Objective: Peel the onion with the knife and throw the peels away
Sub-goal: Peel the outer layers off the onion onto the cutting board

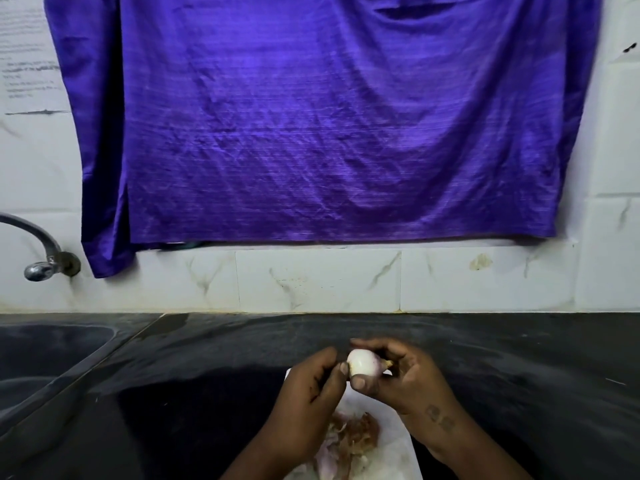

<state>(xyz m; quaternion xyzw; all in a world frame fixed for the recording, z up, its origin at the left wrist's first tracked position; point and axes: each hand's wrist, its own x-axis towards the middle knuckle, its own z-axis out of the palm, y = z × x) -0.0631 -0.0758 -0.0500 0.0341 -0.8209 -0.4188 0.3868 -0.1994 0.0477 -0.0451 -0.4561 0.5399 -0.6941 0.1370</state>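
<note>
A small onion [362,362], mostly bare and pale with a pink tinge, is held above the dark counter. My right hand [401,379] grips it from the right, thumb underneath. My left hand [311,386] pinches at the onion's left end with thumb and fingertips. Below both hands, a pile of brownish and pink peels [349,441] lies on a white sheet [398,448]. No knife shows in view.
The black stone counter [519,358] runs to a white tiled wall. A sink basin [41,351] is set in at the left, with a metal tap [41,265] above it. A purple cloth [311,116] hangs on the wall.
</note>
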